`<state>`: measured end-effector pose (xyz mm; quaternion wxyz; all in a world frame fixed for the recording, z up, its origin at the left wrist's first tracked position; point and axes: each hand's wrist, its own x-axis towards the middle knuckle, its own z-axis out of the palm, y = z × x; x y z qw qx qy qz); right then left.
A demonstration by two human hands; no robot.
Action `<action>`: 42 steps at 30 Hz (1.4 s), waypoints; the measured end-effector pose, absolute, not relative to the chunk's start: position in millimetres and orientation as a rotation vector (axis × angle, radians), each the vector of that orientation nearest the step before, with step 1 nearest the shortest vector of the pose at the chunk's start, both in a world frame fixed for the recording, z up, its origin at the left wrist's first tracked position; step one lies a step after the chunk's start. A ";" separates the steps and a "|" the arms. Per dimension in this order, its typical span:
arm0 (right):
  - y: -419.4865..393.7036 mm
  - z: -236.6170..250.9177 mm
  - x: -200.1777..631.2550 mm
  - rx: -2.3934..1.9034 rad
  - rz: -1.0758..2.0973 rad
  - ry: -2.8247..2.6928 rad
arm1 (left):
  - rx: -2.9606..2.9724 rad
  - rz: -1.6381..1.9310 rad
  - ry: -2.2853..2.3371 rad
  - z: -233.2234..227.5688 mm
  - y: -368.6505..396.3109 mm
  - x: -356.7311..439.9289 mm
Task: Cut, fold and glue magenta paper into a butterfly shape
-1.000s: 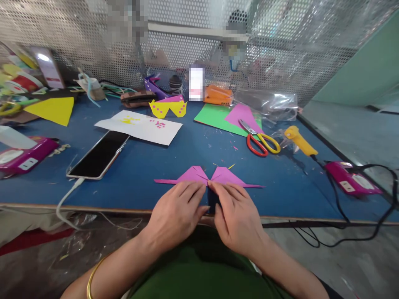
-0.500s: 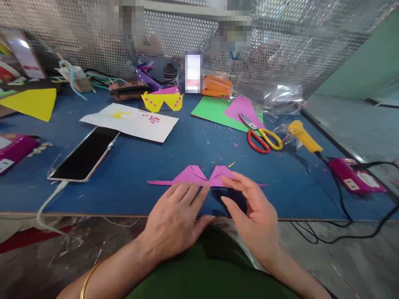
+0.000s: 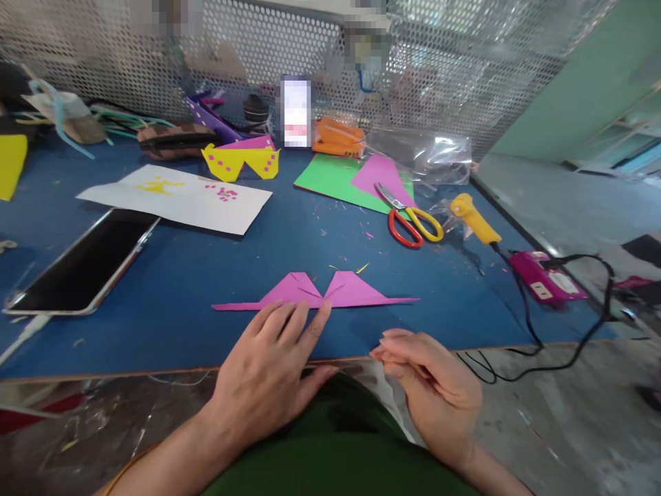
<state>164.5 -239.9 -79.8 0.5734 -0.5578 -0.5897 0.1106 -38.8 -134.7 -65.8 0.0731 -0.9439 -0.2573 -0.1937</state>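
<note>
A pink paper cutout (image 3: 343,289) with two flat-topped peaks, a notch between them and a thin strip at each side lies near the table's front edge. Creases show on its left peak. My left hand (image 3: 268,362) lies palm down with its fingers stretched out, fingertips on the cutout's lower edge, the index at the notch. It covers part of that edge. My right hand (image 3: 436,386) is apart from the paper, below and right of it at the table edge. Its fingers are curled in towards the thumb, with nothing visible in them.
Scissors (image 3: 407,220) lie partly on pink and green sheets (image 3: 325,182). To the right are a yellow glue gun (image 3: 475,217) and a purple power socket (image 3: 547,279). A white sheet (image 3: 191,207), a phone (image 3: 85,262) and a yellow dotted paper cutout (image 3: 224,165) are at left.
My right hand has let go of the cutout's right side, drawn back towards me and curled its fingers. My left hand stays on the paper. The view has shifted to the right.
</note>
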 end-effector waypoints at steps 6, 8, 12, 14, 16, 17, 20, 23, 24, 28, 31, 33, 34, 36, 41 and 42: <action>-245.5 -74.7 165.1 -1.398 0.300 -1.184 | -2.803 -0.577 -0.789 -68.5 -132.5 -36.8; -242.5 -69.6 163.6 -1.434 0.309 -1.087 | -2.801 -0.581 -0.782 -69.3 -131.7 -36.9; -231.4 -61.3 161.6 -1.374 0.460 -0.909 | -2.798 -0.590 -0.771 -69.3 -131.1 -37.8; -224.1 -59.0 161.4 -1.285 0.555 -0.871 | -2.794 -0.598 -0.775 -69.2 -131.1 -38.1; -217.0 -57.6 161.1 -1.212 0.622 -0.853 | -2.794 -0.604 -0.777 -69.4 -130.8 -38.1; -214.0 -57.1 160.8 -1.190 0.647 -0.845 | -2.795 -0.604 -0.777 -69.6 -130.6 -38.0; -208.3 -57.0 159.5 -1.149 0.702 -0.809 | -2.803 -0.597 -0.777 -69.9 -130.1 -37.5; -207.7 -58.7 159.7 -1.134 0.749 -0.787 | -2.802 -0.593 -0.779 -69.7 -130.1 -37.7; -208.1 -59.4 160.2 -1.132 0.760 -0.784 | -2.799 -0.593 -0.780 -69.7 -130.3 -37.9; -209.2 -60.4 161.9 -1.131 0.792 -0.797 | -2.791 -0.605 -0.778 -69.9 -130.6 -38.0; -208.0 -57.5 160.0 -1.127 0.836 -0.737 | -2.788 -0.611 -0.781 -70.4 -130.4 -37.4; -206.5 -54.8 157.7 -1.132 0.865 -0.652 | -2.784 -0.609 -0.786 -70.5 -130.3 -37.3; -205.7 -53.6 156.7 -1.142 0.874 -0.616 | -2.782 -0.609 -0.788 -70.5 -130.4 -37.4; -203.9 -52.0 155.1 -1.165 0.880 -0.582 | -2.780 -0.613 -0.788 -70.3 -130.5 -37.9; -199.9 -51.1 154.2 -1.132 0.905 -0.591 | -2.777 -0.621 -0.786 -69.8 -130.4 -38.0; -199.3 -50.8 154.3 -1.120 0.910 -0.594 | -2.776 -0.622 -0.787 -69.8 -130.2 -37.8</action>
